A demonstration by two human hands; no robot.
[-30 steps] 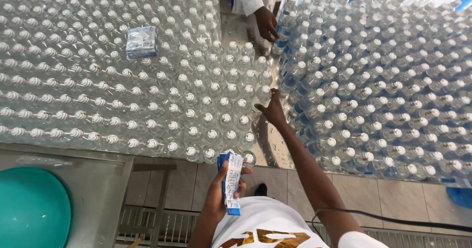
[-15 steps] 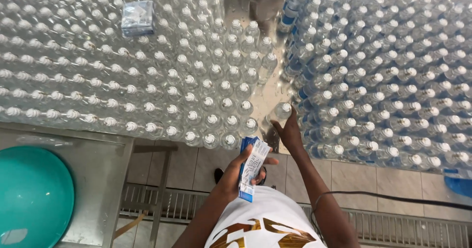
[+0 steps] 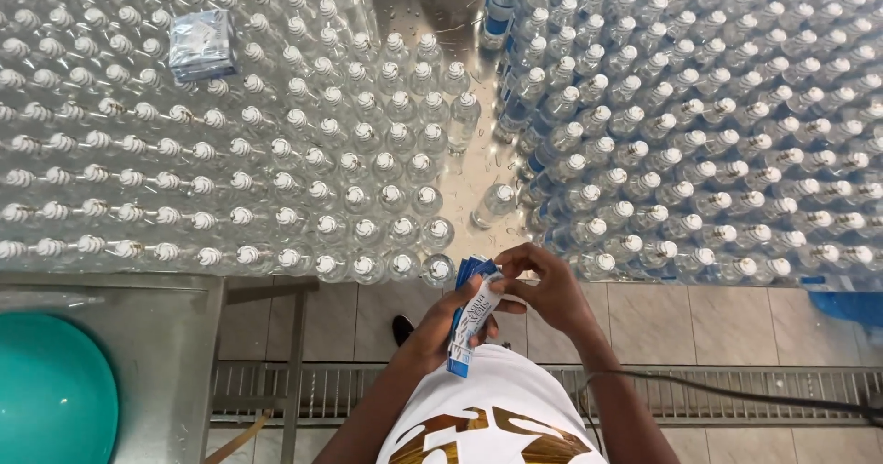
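Both hands on one stack of labels at the near edge of the bottle-covered surface.

The left hand [image 3: 440, 328] grips the label stack [image 3: 471, 315] from below, its long axis running up and slightly right; the right hand [image 3: 544, 286], pinching at the stack's top end, lies just right of it. One stack held; a second packet [image 3: 200, 45] rests on the bottles [image 3: 276, 165], far left. Bottles too many to count; one stands alone [image 3: 495, 205] in the gap.
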